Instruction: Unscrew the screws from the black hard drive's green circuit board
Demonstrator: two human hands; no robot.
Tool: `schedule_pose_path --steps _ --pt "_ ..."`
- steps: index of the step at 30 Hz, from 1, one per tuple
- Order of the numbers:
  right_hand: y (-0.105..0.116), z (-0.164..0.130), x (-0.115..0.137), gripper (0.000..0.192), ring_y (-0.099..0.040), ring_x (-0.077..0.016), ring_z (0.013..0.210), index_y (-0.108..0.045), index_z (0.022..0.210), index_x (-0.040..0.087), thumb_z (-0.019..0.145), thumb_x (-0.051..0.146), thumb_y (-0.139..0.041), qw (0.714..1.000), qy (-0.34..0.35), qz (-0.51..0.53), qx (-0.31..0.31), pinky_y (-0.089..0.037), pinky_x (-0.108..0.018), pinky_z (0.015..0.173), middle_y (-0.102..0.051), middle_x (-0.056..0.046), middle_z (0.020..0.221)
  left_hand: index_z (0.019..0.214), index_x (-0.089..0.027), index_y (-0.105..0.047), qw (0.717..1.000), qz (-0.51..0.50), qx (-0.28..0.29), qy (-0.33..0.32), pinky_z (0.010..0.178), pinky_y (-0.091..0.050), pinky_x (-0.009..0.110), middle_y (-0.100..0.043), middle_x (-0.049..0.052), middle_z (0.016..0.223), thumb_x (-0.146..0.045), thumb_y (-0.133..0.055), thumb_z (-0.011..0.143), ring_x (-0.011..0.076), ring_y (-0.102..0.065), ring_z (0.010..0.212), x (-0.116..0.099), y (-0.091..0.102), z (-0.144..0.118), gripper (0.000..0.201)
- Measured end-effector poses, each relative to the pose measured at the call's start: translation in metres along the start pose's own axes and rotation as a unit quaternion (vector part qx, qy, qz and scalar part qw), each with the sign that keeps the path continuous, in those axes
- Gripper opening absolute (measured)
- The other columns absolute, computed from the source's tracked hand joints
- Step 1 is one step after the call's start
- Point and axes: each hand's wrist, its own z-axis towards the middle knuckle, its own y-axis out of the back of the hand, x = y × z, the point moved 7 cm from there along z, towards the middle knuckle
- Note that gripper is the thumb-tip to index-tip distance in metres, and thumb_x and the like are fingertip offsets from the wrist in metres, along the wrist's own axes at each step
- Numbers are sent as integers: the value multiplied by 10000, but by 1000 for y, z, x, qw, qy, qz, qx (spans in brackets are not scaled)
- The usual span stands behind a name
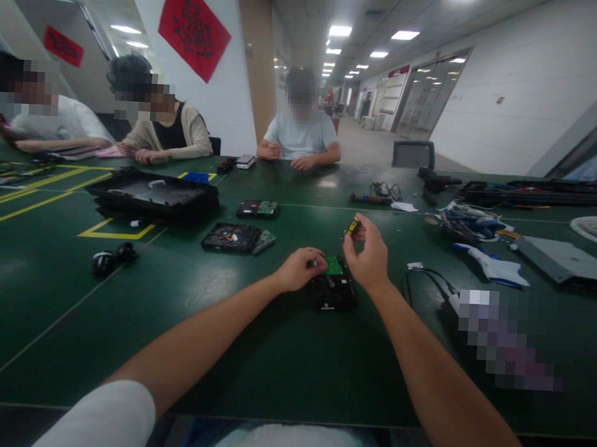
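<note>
Bare forearms extended forward, left hand low and curled, right hand higher, in a pinch grip

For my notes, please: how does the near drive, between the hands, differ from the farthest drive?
The left hand touches the near drive; no hand touches the farthest drive. The near drive's green board is toward its far end, the farthest drive's toward its right. Both are mostly black.

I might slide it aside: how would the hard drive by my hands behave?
The hard drive would likely stay stiff, given its solid-looking build; its boxy shape should slide, not roll. Its exposed green circuit board may be fragile.
</note>
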Motion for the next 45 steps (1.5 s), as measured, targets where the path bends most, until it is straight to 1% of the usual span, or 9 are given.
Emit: schedule_pose_path --steps 5,9,15,20,25,32,36,41,45 --pt "1 0 4 498 -671 -249 969 -502 1417 246 933 276 -615 1000 7 -3 4 -639 -465 843 -612 -127 1236 949 -221 -777 1000 12 6 11 1104 -463 457 -729 86 1207 -246 -705 900 259 -652 1209 3 -1 0 91" --pt "1 0 1 530 -688 -244 966 -463 1449 228 931 230 -575 1000 0 7 -2 -634 -466 878 -635 -138 1254 951 -217 -778 1000 9 2 11 1103 -465 454 -725 92 1217 -245 -713 893 261 -649 1212 4 -1 0 92" --pt "2 0 4 477 -661 -243 944 -509 1407 236 945 300 -606 1000 12 -10 -1 -633 -469 849 -611 -129 1215 952 -218 -783 1000 6 7 8 1097 -470 453 -729 89 1206 -240 -703 898 256 -653 1207 4 -2 1 100" --pt "1 0 1 519 -673 -245 962 -467 1446 213 936 227 -564 1000 10 -4 -8 -633 -464 859 -620 -143 1241 962 -216 -785 1000 10 7 9 1099 -468 450 -729 95 1211 -257 -701 904 258 -650 1212 3 -1 1 110" --pt "3 1 2 489 -661 -236 908 -510 1395 220 927 298 -626 1000 9 -14 -13 -639 -467 826 -605 -136 1216 958 -221 -787 1000 13 8 11 1093 -476 446 -729 92 1212 -272 -700 906 261 -655 1205 4 -1 0 114" --pt "1 0 1 520 -681 -242 962 -452 1445 222 941 253 -578 1000 3 -5 -10 -640 -458 858 -632 -146 1241 949 -218 -784 1000 6 8 4 1104 -469 444 -737 92 1191 -240 -706 892 264 -649 1223 2 0 0 98" --pt "2 1 3 491 -657 -238 937 -500 1411 235 940 307 -616 1000 6 -10 -2 -643 -459 833 -610 -128 1212 945 -217 -786 1000 6 9 9 1094 -478 450 -731 94 1198 -262 -696 904 262 -655 1204 2 0 1 109" --pt "1 0 2 512 -669 -260 1021 -486 1437 226 934 248 -582 1000 10 -2 -1 -638 -459 855 -622 -142 1261 965 -221 -786 1000 16 7 11 1100 -471 458 -718 97 1233 -268 -703 900 262 -649 1206 6 -2 0 116" --pt "-1 -1 -4 531 -687 -252 948 -468 1451 225 937 274 -587 1000 -10 -4 -6 -634 -477 853 -644 -139 1248 963 -223 -786 1000 12 4 7 1095 -476 447 -726 92 1212 -252 -699 898 259 -646 1215 8 -2 1 112"
